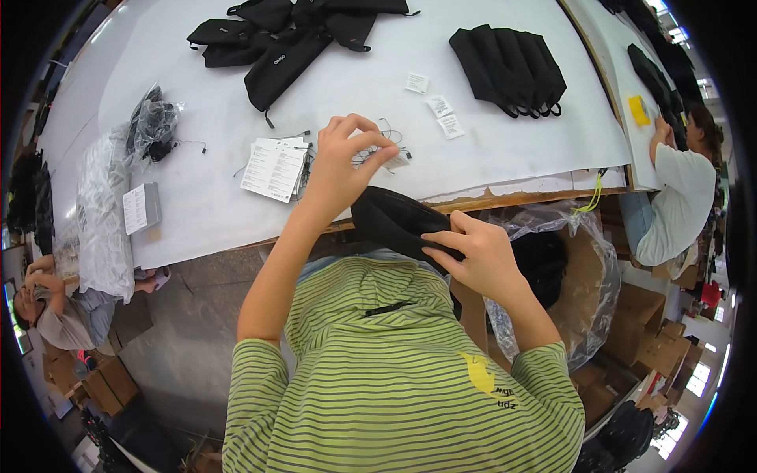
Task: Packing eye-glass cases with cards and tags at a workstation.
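Observation:
My right hand [477, 248] is closed on the edge of a black fabric pouch [394, 221], which droops over the table's front edge near my body. My left hand [343, 162] is raised above the table with thumb and fingers pinched together. Anything between those fingertips is too small to make out. Beside it lies a stack of white printed hang tags [272, 169] with dark strings. Partly behind the left hand are more loose strings [404, 155]. Small white labels [449, 126] lie farther right on the tabletop.
Black pouches [284, 67] are heaped at the back, and overlapping pouches [509, 71] lie at the back right. Clear plastic [102, 221] and a card stack [142, 209] are left. A plastic-lined carton [587, 292] stands below the table's right side. People sit at both sides.

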`<move>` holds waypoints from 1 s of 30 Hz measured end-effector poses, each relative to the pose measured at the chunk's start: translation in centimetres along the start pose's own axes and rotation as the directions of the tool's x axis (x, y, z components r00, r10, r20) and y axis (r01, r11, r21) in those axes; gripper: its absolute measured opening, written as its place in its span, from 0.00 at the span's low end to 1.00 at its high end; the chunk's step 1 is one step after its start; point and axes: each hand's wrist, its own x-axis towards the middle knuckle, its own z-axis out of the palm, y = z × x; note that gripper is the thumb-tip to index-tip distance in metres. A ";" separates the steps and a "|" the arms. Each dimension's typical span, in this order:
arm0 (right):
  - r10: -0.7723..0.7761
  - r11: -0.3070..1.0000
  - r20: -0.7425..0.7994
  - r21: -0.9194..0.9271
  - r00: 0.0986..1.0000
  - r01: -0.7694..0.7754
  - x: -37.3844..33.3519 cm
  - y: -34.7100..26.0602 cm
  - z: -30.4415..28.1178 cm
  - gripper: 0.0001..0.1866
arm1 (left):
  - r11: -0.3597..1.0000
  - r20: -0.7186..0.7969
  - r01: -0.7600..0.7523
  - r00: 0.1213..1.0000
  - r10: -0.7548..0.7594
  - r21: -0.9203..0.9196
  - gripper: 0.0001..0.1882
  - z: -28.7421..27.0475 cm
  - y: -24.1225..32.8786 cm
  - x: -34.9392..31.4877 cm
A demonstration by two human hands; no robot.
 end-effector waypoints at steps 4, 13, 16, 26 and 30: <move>-0.074 0.996 -0.096 -0.055 0.993 0.069 1.3 -0.2 0.6 0.10 | 0.998 0.136 -0.066 0.989 0.065 0.005 0.07 -2.1 2.3 -1.8; -0.059 0.985 -0.322 0.137 0.945 0.108 2.8 -2.8 2.2 0.16 | 0.042 0.177 0.228 0.850 -0.496 -0.973 0.39 0.9 -0.5 -10.2; -0.069 0.961 -0.349 0.227 0.935 0.156 3.1 -3.1 3.9 0.13 | -0.190 0.287 0.219 0.809 -0.513 -0.957 0.33 0.8 1.5 -10.4; 0.604 -0.071 0.064 0.997 0.795 -0.026 3.1 -0.9 6.4 0.16 | -0.058 0.159 0.173 0.655 -0.739 -0.983 0.22 -1.1 3.0 -7.8; 0.421 0.346 -0.080 0.935 0.904 -0.078 4.9 -1.4 3.9 0.16 | -0.037 0.252 0.307 0.699 -0.670 -0.951 0.24 -1.5 3.4 -7.9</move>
